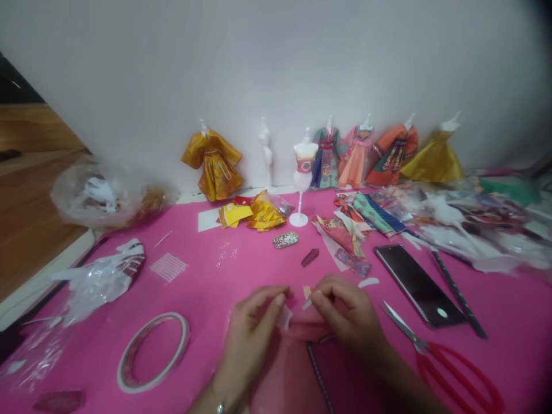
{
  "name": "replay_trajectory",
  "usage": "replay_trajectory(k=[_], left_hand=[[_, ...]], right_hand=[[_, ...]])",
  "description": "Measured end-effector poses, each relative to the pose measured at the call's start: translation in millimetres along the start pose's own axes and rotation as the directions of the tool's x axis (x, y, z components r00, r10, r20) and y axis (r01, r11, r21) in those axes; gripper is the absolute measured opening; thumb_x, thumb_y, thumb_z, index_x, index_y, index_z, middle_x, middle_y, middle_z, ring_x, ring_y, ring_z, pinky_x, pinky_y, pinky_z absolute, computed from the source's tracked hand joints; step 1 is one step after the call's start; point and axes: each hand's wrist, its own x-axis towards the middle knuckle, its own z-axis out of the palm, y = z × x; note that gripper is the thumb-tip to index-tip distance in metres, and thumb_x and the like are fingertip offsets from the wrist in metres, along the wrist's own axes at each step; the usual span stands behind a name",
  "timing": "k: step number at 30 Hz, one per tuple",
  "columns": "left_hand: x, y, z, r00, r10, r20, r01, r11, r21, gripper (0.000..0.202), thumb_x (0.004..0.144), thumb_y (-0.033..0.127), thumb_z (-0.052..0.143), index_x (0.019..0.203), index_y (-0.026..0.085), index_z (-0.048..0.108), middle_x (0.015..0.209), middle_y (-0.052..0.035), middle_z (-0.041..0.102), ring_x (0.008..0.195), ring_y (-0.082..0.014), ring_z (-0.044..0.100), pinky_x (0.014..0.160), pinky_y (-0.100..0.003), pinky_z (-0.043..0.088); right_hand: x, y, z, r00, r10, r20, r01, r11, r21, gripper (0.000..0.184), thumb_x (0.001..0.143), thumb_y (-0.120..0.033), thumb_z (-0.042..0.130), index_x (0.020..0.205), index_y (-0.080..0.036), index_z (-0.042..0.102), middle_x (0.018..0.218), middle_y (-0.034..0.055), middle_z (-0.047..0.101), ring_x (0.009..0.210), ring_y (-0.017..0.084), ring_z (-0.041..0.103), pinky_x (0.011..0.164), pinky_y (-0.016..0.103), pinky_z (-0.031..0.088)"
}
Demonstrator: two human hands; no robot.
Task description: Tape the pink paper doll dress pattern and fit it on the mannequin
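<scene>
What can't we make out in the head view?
Head view:
Whitish piece: partly hidden by left hand, blurred.
White strip: one end hidden by right hand.
Reddish fabric: cut off by bottom edge.
Plastic bags at right: contents blurred.
Tiny white dots: too small to count.

Plain pale wall (276, 69) rising beyond the grip, pink work surface (207, 287) spreading beneath and around it, wood-toned floor (30, 167) far to its left, soft, dim light overall.
</scene>
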Motion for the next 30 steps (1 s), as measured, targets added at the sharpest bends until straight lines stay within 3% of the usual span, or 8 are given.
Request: replay_trajectory(k=[2,5,9,15,20,24,27,30], left_hand=[[9,-4,-10.9,0.998,0.061,-0.011,-0.059,0.991,0.122,0.019,0.091,0.030,0.057,0.095,0.023,0.074,0.103,-0.0083,0.075,0.099,-0.0261,0.066,0.088,-0.036,0.047],[18,-11,-21.7,0.990,0.125,0.060,-0.137,0.944,0.299,0.012,0.085,0.024,0.063,0.080,0.022,0.074,0.088,-0.0078,0.072,0.088,-0.0273,0.062,0.083,-0.039,0.044],[22,-20,-20.9,0.972,0.168,0.166,-0.224,0.876,0.426,0.017,0.086,0.016,0.058,0.081,0.022,0.073,0.084,-0.0069,0.068,0.084,-0.0264,0.058,0.080,-0.041,0.042],[17,-20,-14.7,0.909,0.225,0.350,-0.361,0.845,0.394,0.055,0.068,-0.009,0.047,0.107,0.022,0.071,0.129,-0.0113,0.061,0.124,-0.0269,0.050,0.105,-0.044,0.039],[19,-14,-17.1,0.901,0.200,0.385,-0.342,0.874,0.345,0.024,0.075,0.005,0.061,0.090,0.020,0.072,0.127,-0.0126,0.063,0.124,-0.0300,0.052,0.106,-0.046,0.038],[22,-4,-25.6,0.918,0.160,0.362,-0.267,0.926,0.268,0.007,0.081,0.018,0.064,0.085,0.017,0.069,0.103,-0.0089,0.071,0.100,-0.0253,0.064,0.090,-0.037,0.049],[19,6,-32.2,0.934,0.122,0.337,-0.203,0.955,0.215,0.016,0.087,0.031,0.061,0.080,0.018,0.066,0.081,-0.0029,0.070,0.077,-0.0201,0.066,0.066,-0.028,0.051],[14,19,-36.6,0.953,0.129,0.275,-0.186,0.964,0.190,0.026,0.087,0.038,0.062,0.070,0.019,0.060,0.069,0.0006,0.065,0.066,-0.0172,0.063,0.057,-0.024,0.047]], right_hand=[[-1,2,-1,0.999,-0.019,-0.043,0.019,1.000,-0.005,0.022,0.094,-0.023,0.056,0.073,-0.021,0.059,0.071,0.0026,0.063,0.072,0.019,0.058,0.068,0.032,0.046],[-2,4,0,0.994,-0.051,-0.097,0.050,0.999,-0.011,0.017,0.095,-0.021,0.055,0.079,-0.022,0.062,0.079,0.0044,0.068,0.082,0.021,0.063,0.074,0.033,0.048],[-5,5,4,0.986,-0.092,-0.141,0.090,0.996,-0.022,0.017,0.095,-0.021,0.053,0.082,-0.023,0.064,0.079,0.0025,0.072,0.079,0.020,0.068,0.085,0.035,0.051],[-7,8,2,0.962,-0.156,-0.225,0.139,0.986,-0.086,0.014,0.093,-0.019,0.055,0.082,-0.024,0.064,0.071,-0.0009,0.071,0.078,0.020,0.072,0.086,0.033,0.055],[-4,7,-3,0.928,-0.196,-0.318,0.157,0.977,-0.144,0.014,0.092,-0.016,0.057,0.083,-0.024,0.064,0.071,-0.0022,0.071,0.075,0.018,0.072,0.083,0.030,0.056],[-4,-6,-14,0.885,-0.235,-0.401,0.165,0.966,-0.201,0.013,0.092,-0.015,0.058,0.085,-0.024,0.065,0.074,-0.0029,0.071,0.078,0.016,0.071,0.087,0.029,0.054],[-8,-20,-30,0.866,-0.274,-0.419,0.178,0.951,-0.253,0.013,0.090,-0.013,0.061,0.088,-0.025,0.067,0.077,-0.0035,0.073,0.075,0.013,0.071,0.078,0.022,0.054],[-15,-32,-46,0.868,-0.293,-0.401,0.182,0.939,-0.292,0.014,0.089,-0.012,0.062,0.088,-0.025,0.068,0.075,-0.0047,0.074,0.066,0.010,0.069,0.064,0.016,0.052]])
